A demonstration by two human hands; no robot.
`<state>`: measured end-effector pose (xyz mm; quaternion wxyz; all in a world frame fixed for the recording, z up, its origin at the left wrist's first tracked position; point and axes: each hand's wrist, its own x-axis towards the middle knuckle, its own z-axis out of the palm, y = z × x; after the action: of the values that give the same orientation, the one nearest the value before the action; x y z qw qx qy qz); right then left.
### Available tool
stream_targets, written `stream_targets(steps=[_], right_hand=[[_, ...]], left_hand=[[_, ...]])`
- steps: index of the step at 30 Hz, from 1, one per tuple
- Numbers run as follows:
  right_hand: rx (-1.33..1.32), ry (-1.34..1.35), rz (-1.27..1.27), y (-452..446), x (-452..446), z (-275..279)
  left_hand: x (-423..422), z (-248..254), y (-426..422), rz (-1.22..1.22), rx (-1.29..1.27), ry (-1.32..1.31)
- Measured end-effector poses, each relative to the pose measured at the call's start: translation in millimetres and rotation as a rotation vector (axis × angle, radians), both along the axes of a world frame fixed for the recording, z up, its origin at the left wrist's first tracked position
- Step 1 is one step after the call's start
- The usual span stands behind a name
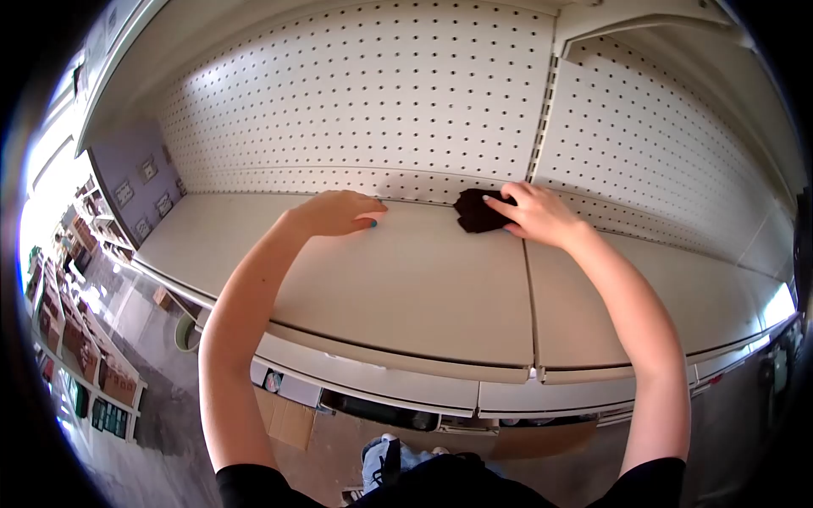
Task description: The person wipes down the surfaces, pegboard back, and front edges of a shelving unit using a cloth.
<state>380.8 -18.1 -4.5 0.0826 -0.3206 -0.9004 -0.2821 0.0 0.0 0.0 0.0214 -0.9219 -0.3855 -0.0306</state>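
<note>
My right hand (pixel 542 213) grips a dark brown or black cloth (pixel 479 212), fingers over its right side. The crumpled cloth lies at the back of the pale shelf (pixel 406 288), by the foot of the perforated back panel (pixel 364 93). Farther left, my left hand (pixel 337 213) rests on the shelf near the same back edge, fingers stretched out and nothing in them. Its underside is hidden. A seam (pixel 529 305) between two shelf sections runs forward from just below my right hand.
Below is a lower shelf (pixel 356 379), with cardboard (pixel 288 419) under it. A green bin (pixel 187 333) stands on the floor at the left. Stocked racks (pixel 93 364) are farther left. An upper shelf bracket (pixel 652 27) overhangs at the right.
</note>
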Motion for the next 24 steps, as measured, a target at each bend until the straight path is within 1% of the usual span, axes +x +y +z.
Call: stream_targets(steps=[2,3,4,5,7,8,11,14,17,20,23,24], right_hand=[[-0.061,0.039,-0.061,-3.6,9.3,-0.8],[-0.048,0.043,-0.076,5.7,-7.8,1.1],[-0.065,0.074,-0.094,3.4,-15.3,-3.8],[-0.061,0.141,-0.11,7.7,-30.9,-8.0],[-0.108,0.118,-0.112,3.5,-19.2,-9.6],[-0.117,0.139,-0.112,5.9,-20.2,-10.2],[-0.207,0.173,-0.162,10.6,-33.0,-8.0],[-0.16,0.175,-0.104,13.1,-53.5,-8.2],[-0.143,0.206,-0.061,16.1,-89.5,-8.8],[-0.144,0.258,-0.035,27.1,-140.2,-14.0],[-0.144,0.276,-0.004,39.3,-192.0,-15.9],[-0.1,0.286,0.041,46.4,-207.7,-19.9]], left_hand=[[-8.6,-3.7,-0.6,0.015,-0.012,-0.064],[-29.1,-3.0,5.3,0.046,0.007,-0.066],[-40.6,3.1,0.4,0.074,-0.003,-0.038],[-58.5,22.3,2.5,0.101,0.013,0.024],[-63.8,-1.1,0.8,0.161,-0.026,-0.019],[-72.7,-0.8,3.7,0.19,-0.027,-0.01],[-98.7,-1.3,20.1,0.155,0.021,-0.042],[-105.5,-5.7,29.4,0.085,0.053,-0.1],[-102.8,-13.0,27.7,0.075,0.096,-0.075],[-103.8,-12.2,16.8,0.147,0.049,-0.117],[-113.0,-21.1,17.1,0.109,0.089,-0.137],[-113.0,-21.4,17.3,0.121,0.073,-0.12]])
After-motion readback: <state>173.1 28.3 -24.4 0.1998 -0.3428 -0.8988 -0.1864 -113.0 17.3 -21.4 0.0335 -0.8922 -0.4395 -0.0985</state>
